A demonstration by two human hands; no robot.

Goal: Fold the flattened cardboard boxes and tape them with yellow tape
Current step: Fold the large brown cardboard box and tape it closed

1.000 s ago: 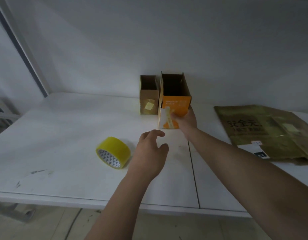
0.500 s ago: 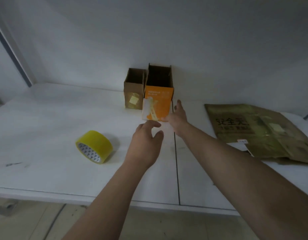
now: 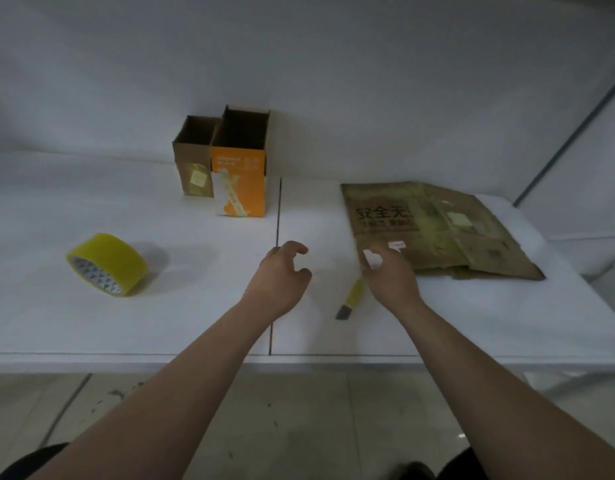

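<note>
Right now your left grip [image 3: 278,275] hovers over the surface [image 3: 160,323], fingers loosely curled and holding nothing. Your right grip [image 3: 392,278] sits at the near left corner of the flattened cardboard [image 3: 437,230], its fingers bent out of sight, so I cannot tell whether they pinch it. A yellow-handled knife [image 3: 351,299] lies just beside that grip and the roll of yellow tape [image 3: 107,265] rests well off to the left, while farther back an orange box [image 3: 240,188] and a brown box [image 3: 192,168] stand upright, open-topped and touching, by the wall [image 3: 333,81].
</note>
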